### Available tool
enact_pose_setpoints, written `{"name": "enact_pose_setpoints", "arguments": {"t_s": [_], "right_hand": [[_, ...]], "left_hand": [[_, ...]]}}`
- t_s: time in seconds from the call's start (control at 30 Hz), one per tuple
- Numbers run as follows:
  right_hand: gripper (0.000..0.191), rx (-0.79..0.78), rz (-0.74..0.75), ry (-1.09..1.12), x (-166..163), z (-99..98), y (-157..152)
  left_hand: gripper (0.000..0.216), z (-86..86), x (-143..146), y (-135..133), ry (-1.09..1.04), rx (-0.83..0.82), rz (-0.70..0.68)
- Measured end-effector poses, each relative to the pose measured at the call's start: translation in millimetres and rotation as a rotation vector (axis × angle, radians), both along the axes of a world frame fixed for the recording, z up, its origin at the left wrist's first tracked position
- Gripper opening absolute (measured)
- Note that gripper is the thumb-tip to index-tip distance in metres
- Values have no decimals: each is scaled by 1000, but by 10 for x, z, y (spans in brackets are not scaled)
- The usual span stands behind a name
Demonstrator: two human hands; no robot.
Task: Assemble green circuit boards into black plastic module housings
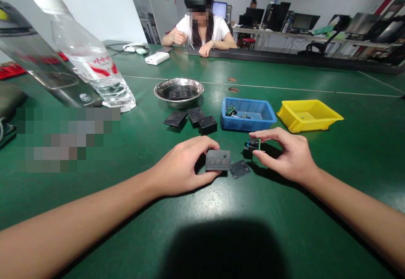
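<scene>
My left hand (pixel 186 165) is closed around a black plastic housing marked "SPD" (pixel 218 161), held close to the table with its marked face toward me. Between thumb and fingers, my right hand (pixel 284 152) pinches a small circuit board (pixel 253 144) with dark cylindrical parts on it, a little above the table. A thin black plate (pixel 240 169) lies flat between the two hands, just right of the housing. Beyond my left hand, several black housings (pixel 207 124) rest in a loose group.
Behind stand a steel bowl (pixel 161 98) with black pieces, a blue bin (pixel 248 123) holding circuit boards, and a yellow bin (pixel 308 123). A water bottle (pixel 95 66) and a dark clear bottle (pixel 60 76) are at left. Across the table (pixel 133 237) sits a person (pixel 202 25) holding a thin tool.
</scene>
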State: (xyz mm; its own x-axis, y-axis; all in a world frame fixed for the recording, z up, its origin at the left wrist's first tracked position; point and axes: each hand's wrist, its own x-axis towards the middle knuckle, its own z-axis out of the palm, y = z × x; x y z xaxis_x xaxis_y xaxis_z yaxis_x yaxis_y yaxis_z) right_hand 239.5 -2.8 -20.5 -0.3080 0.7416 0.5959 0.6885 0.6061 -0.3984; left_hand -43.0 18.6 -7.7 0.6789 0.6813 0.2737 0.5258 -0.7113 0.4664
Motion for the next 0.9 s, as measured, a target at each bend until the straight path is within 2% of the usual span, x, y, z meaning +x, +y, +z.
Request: {"name": "enact_pose_setpoints", "arguments": {"t_s": [0.17,0.37,0.57,0.9], "right_hand": [[24,-29,33,-56,-17,-10,-3],[31,-28,76,-128,-35,-3,-12],[31,-26,163,-128,-53,-10,7],[37,-79,206,-133,-64,-19,26]], "left_hand": [[24,-1,0,-1,-6,-1,-6],[24,1,8,1,-1,17,-9],[25,7,10,-6,8,3,4],[25,4,7,3,0,13,-16]]}}
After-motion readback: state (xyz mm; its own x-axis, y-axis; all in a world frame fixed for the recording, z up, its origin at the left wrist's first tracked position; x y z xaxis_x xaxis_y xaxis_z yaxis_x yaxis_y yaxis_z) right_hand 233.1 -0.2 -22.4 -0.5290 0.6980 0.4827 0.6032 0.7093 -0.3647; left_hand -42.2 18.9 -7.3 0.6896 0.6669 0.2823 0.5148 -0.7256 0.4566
